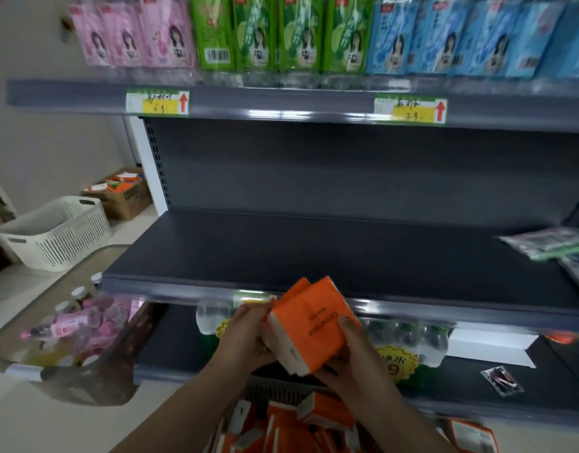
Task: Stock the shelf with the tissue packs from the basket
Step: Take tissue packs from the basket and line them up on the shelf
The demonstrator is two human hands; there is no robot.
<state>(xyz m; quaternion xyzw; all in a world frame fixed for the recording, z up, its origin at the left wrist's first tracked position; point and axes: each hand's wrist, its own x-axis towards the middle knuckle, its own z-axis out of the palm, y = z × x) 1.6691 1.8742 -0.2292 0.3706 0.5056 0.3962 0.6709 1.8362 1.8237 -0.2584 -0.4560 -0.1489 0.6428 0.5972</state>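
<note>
Both my hands hold orange tissue packs in front of the dark middle shelf, just below its front edge. My left hand grips the packs' left side. My right hand curls round the right side, thumb on top. It looks like two packs held together, tilted. Below, at the bottom of the view, the dark basket holds several more orange tissue packs. The middle shelf board is bare except at its right end.
Pink, green and blue bottles fill the top shelf. Flat packets lie at the middle shelf's right end. Bottled water sits on the lower shelf. A white basket, a cardboard box and a bin of bottles stand to the left.
</note>
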